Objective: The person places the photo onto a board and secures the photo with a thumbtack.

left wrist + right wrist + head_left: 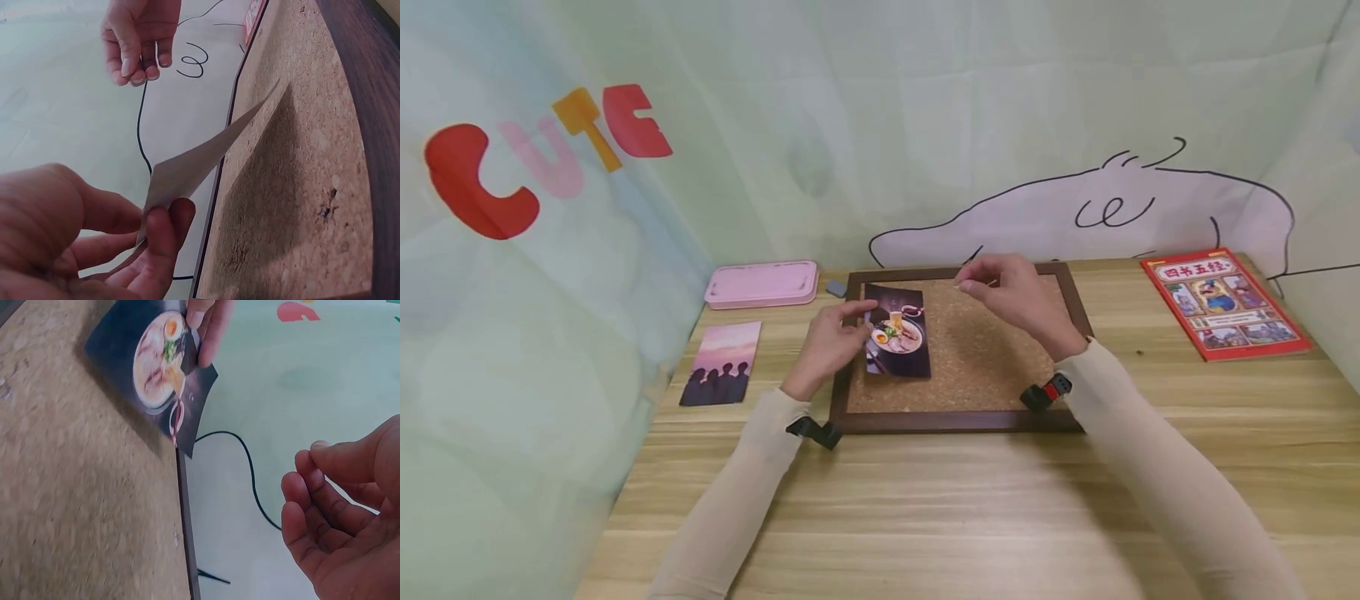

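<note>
My left hand point(831, 346) pinches the left edge of a photo print point(917, 358) of a ramen bowl on a dark ground. Its pale back point(187, 165) shows in the left wrist view, bent and tilted, casting a shadow on a cork board point(977, 392). My right hand point(1011, 292) hovers over the far part of the board, right of the print. In the right wrist view its thumb tip meets the index fingertip and the other fingers curl; I cannot tell whether something tiny is between the tips.
The board has a dark wooden frame point(955, 422). Left of it lie another photo print point(722, 358) with silhouettes, a pink tin case point(762, 285) and a small grey block point(836, 288). A red book point(1225, 304) lies at right. A printed curtain point(850, 125) hangs behind the table.
</note>
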